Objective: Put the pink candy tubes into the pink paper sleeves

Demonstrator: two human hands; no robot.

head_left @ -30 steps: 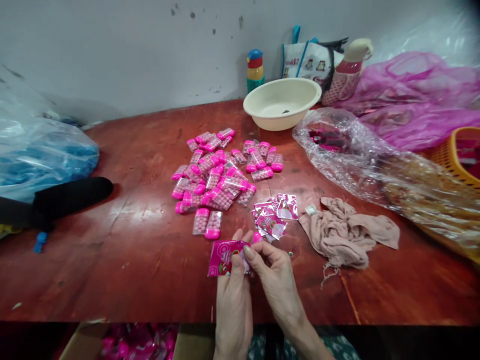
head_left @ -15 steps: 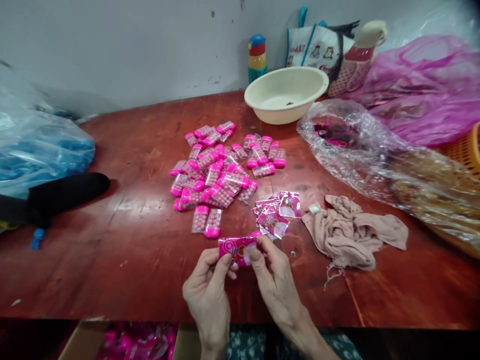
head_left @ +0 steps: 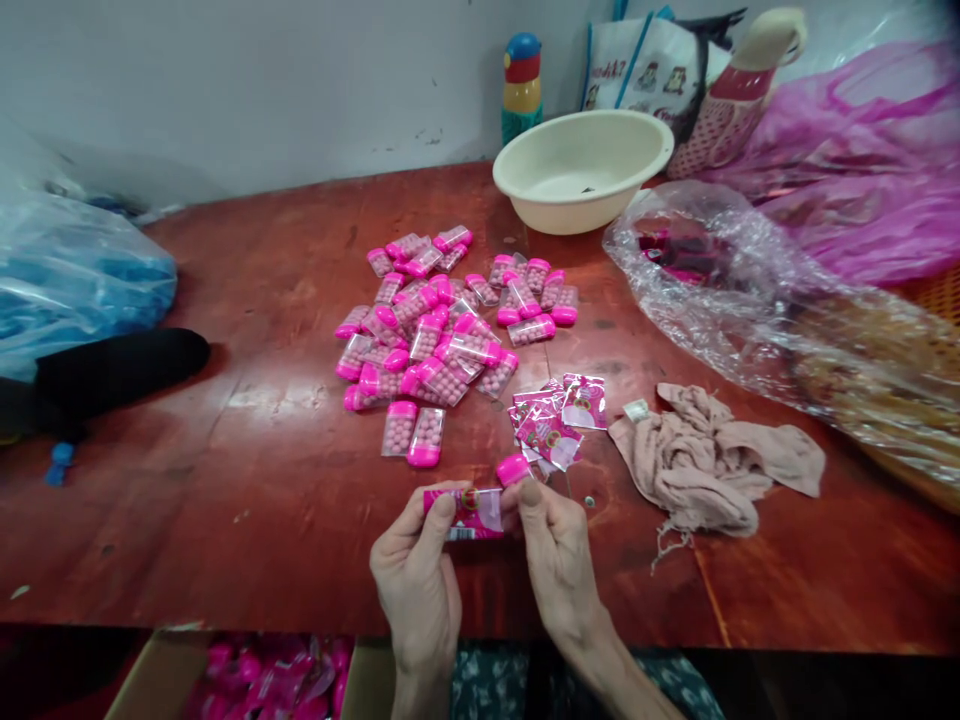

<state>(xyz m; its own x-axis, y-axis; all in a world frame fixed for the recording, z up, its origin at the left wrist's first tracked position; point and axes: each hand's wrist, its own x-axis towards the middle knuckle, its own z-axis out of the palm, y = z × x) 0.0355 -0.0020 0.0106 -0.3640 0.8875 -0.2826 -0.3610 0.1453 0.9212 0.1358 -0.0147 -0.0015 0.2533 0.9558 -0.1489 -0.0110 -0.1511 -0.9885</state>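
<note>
My left hand (head_left: pixel 416 570) pinches a pink printed sleeve (head_left: pixel 476 515) between thumb and fingers, near the table's front edge. Just right of it, my right hand (head_left: pixel 559 565) is closed on a small candy container; its pink cap (head_left: pixel 513 469) sticks up above the fingers, which hide most of its body. The sleeve's right end is close to my right fingertips; whether they touch it, I cannot tell. Beyond my hands lies a heap of clear, pink-capped candy containers (head_left: pixel 442 378) filled with pink balls. More flat printed sleeves (head_left: pixel 551 440) lie in a loose pile behind my right hand.
A crumpled beige cloth (head_left: pixel 712 460) lies at the right, below a clear plastic bag (head_left: pixel 697 300). A cream basin (head_left: pixel 581 215) stands at the back near a bottle (head_left: pixel 522 90). A black object (head_left: pixel 124 365) rests at left. Below the edge is a box (head_left: pixel 161 680) of pink items.
My right thumb has come off the sleeve's face, and that hand now grips the container, whose cap shows more fully. The sleeve is tilted differently in my left hand. The view has shifted slightly.
</note>
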